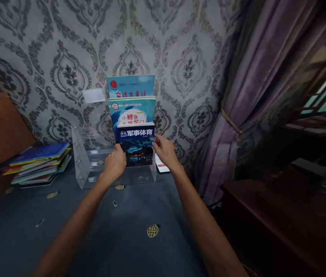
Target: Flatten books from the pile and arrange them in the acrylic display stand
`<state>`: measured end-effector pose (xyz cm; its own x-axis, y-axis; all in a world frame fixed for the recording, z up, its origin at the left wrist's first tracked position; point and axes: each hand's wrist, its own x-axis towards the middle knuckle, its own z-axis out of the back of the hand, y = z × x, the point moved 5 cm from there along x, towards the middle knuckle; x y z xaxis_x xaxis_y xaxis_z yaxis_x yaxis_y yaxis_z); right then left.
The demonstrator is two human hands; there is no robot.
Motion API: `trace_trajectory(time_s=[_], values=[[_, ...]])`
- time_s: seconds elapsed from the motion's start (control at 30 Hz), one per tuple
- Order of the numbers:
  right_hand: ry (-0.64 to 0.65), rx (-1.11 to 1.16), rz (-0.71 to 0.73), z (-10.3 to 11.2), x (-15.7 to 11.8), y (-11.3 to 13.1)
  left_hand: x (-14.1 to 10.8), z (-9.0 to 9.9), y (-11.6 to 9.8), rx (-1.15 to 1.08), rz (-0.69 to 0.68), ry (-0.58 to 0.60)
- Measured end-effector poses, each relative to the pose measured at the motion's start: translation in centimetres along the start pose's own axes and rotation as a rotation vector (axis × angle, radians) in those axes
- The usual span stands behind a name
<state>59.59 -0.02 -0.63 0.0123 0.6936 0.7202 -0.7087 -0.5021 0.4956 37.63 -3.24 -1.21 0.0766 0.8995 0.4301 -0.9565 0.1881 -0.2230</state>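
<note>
Between my two hands is a dark blue book [136, 144] with white lettering, its cover facing me. My left hand [114, 161] grips its left edge, fingers closed. On the opposite edge, my right hand [164, 151] pinches it near the upper corner. The book stands upright at the front of a clear acrylic rack [82, 165], on its right side. Behind it rises a light blue book [116, 115] with red lettering, partly covered. Farther back and higher stands another blue book [134, 84], its lower part hidden.
A stack of books [41, 161] lies left of the rack, near a brown wooden panel [4, 130]. A phone [161, 165] leans behind the rack's right end. The blue cloth [122, 238] has pineapple prints. A tied curtain [223, 142] hangs to the right.
</note>
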Motion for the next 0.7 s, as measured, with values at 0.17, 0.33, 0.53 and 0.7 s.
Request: trace_trajectory(time_s=[0.17,0.33,0.53,0.7], values=[[0.034,0.025,-0.013,-0.21,-0.10,0.13,-0.03,0.40,-0.22,0.064,0.042,0.104],[0.048,0.000,-0.044,-0.09,-0.03,0.48,0.12,0.50,-0.45,0.121,0.012,0.118],[0.026,-0.005,-0.029,0.03,-0.01,0.53,0.06,0.40,-0.49,0.107,0.022,0.092],[-0.005,-0.031,-0.027,-0.03,0.00,0.40,-0.02,0.48,-0.58,0.087,0.011,0.079]])
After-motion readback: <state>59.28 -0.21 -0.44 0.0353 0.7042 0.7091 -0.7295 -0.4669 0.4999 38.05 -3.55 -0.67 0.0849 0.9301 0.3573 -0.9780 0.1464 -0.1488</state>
